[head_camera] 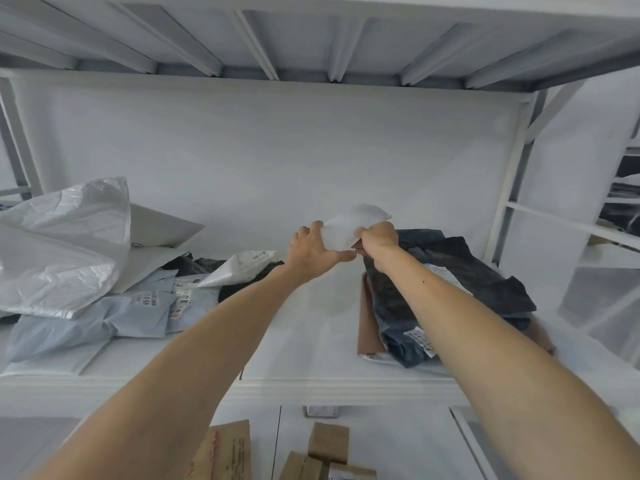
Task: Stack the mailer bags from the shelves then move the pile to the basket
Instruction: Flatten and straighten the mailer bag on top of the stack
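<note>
Hands (313, 252) (377, 242) pinching white mailer (349, 225), grey mailer (93, 323) labelled 655

**Cardboard Below, a Second Rack at the Side**

At the bottom edge of the view, a flat brown carton with red print (225, 452) sits just beside a cluster of small brown boxes (328, 441). One box in the cluster bears a white label (351, 475). Above them is a small grey metal bracket (320, 411). A plain white back panel (277, 150) fills the middle. At the far right stands a neighbouring white rack (623, 199) holding dark items (628, 169), too blurred to name.
</note>
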